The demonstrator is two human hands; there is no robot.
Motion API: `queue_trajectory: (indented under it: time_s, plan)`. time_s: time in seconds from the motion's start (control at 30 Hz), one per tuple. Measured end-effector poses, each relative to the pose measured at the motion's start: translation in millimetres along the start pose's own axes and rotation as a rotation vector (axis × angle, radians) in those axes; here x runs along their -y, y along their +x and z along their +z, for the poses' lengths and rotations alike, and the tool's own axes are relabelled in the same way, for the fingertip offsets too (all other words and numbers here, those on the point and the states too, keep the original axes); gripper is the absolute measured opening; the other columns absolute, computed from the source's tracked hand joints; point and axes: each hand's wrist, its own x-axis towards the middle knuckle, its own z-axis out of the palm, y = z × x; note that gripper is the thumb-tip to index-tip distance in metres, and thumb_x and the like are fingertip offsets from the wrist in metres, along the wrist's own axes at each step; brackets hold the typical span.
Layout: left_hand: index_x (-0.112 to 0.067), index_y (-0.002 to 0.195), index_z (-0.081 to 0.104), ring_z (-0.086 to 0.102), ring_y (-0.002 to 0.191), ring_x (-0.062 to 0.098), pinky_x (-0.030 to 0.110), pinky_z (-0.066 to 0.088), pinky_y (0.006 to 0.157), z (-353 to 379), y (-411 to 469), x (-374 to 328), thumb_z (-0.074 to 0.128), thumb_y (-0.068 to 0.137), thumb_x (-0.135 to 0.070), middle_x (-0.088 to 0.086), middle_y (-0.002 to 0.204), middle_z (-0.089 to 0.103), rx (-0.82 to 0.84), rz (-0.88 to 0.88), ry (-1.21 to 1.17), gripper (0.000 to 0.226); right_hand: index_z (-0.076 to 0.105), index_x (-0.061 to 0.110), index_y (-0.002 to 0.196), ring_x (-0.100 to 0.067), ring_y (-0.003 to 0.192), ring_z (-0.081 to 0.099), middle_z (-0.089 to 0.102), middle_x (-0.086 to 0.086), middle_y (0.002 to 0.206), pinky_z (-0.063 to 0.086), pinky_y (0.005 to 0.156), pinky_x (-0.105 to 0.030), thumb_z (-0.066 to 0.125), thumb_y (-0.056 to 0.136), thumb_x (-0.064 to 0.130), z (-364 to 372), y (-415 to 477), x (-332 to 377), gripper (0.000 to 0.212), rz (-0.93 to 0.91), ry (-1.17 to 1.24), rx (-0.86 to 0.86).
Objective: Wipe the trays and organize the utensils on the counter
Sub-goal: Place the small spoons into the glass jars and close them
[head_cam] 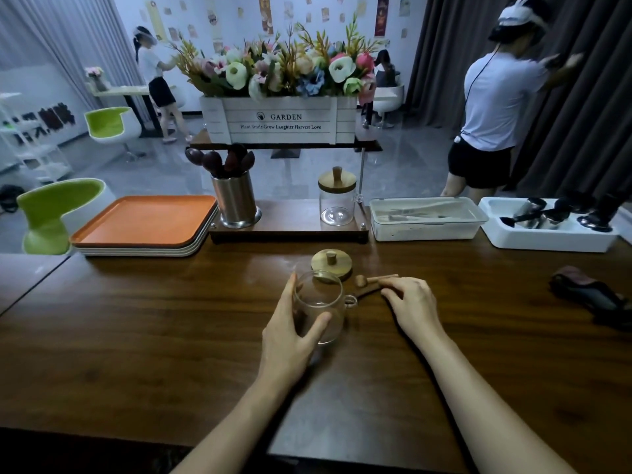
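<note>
Two bare forearms reached over the dark wood bench (136,319). L hand (290,333) had its grip clamped round an uncovered glass jar (319,302), thumb on the near wall. R hand (413,302) sat just right of the jar, fingertips on the handles of small wooden spoons (367,285) lying flat; cannot tell if that grip pinched them or only touched. A wooden lid (331,263) lay just behind the jar. Well behind-left of the jar: stacked trays (143,222), orange on top. Behind it: steel holder (236,200) w/ dark spoons, plus a second lidded jar (337,200). Behind-right: clear box (427,217), white bin (547,230). Far right: dark cloth (588,292).
</note>
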Motion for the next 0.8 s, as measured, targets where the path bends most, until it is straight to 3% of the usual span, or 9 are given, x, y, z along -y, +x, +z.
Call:
queue_trajectory:
  time_s: [0.27,0.37,0.6,0.7,0.8]
  plan:
    - [-0.058,0.155,0.014,0.042,0.140,-0.002,0.021,0.037,0.109,1,-2,-2,0.065,0.079,-0.071,-0.018,0.155,0.045,0.001,-0.002,0.026,0.092,0.069,0.027,0.125,-0.020,0.113,0.051,0.067,0.009,0.122,0.040,0.090,-0.028,0.064,0.096,0.026,7,1,-5,0.030,-0.030,-0.035,0.025]
    - [-0.058,0.155,0.014,0.043,0.139,-0.002,0.020,0.037,0.108,1,-3,-2,0.065,0.081,-0.070,-0.018,0.154,0.045,-0.002,0.005,0.041,0.091,0.065,0.028,0.131,-0.020,0.114,0.049,0.063,0.008,0.124,0.045,0.095,-0.035,0.061,0.098,0.031,8,3,-6,0.033,-0.048,-0.102,0.053]
    - [-0.057,0.156,0.014,0.042,0.136,-0.005,0.011,0.033,0.104,0,-3,-3,0.068,0.084,-0.064,-0.017,0.153,0.046,-0.007,0.005,0.061,0.090,0.074,0.028,0.109,-0.019,0.108,0.051,0.062,0.010,0.111,0.048,0.090,-0.037,0.065,0.094,0.030,11,2,-9,0.018,-0.068,-0.080,0.010]
    - [-0.054,0.157,0.015,0.044,0.140,0.002,0.018,0.036,0.107,0,-4,-4,0.069,0.085,-0.063,-0.015,0.154,0.046,-0.013,0.007,0.059,0.090,0.073,0.027,0.113,-0.019,0.109,0.051,0.063,0.009,0.113,0.048,0.090,-0.036,0.066,0.093,0.030,10,2,-9,0.021,-0.066,-0.074,0.013]
    - [-0.052,0.157,0.015,0.043,0.140,0.003,0.017,0.035,0.108,0,-5,-5,0.066,0.084,-0.065,-0.014,0.155,0.046,-0.018,0.006,0.065,0.091,0.072,0.026,0.117,-0.019,0.110,0.051,0.062,0.008,0.113,0.047,0.090,-0.035,0.066,0.094,0.030,9,1,-8,0.024,-0.065,-0.062,0.017]
